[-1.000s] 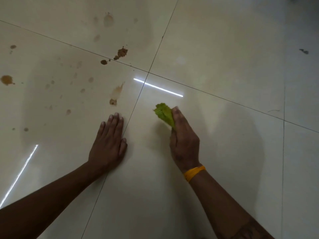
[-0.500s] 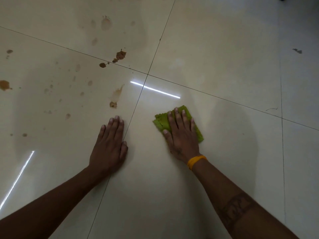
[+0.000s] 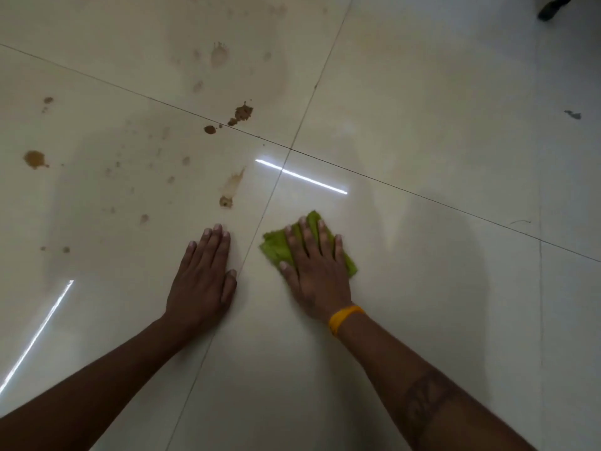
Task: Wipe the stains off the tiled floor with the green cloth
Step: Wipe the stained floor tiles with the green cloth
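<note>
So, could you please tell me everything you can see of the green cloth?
The green cloth is a small, bright lime rag, soft and slightly textured, with an uneven edge. It lies spread flat on the pale tiled floor, just right of a grout line. The right hand presses on it with straight, spread fingers, covering its middle. No stain touches it.

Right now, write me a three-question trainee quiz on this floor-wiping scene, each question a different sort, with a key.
1. True or false: the right hand lies flat, fingers straight, on the green cloth.
2. Multiple choice: the brown stains lie mostly
A. under the cloth
B. ahead and to the left of the left hand
C. to the right of the right hand
3. Fill in: the orange band sits on the ____ wrist.

Key: 1 true; 2 B; 3 right.
</note>
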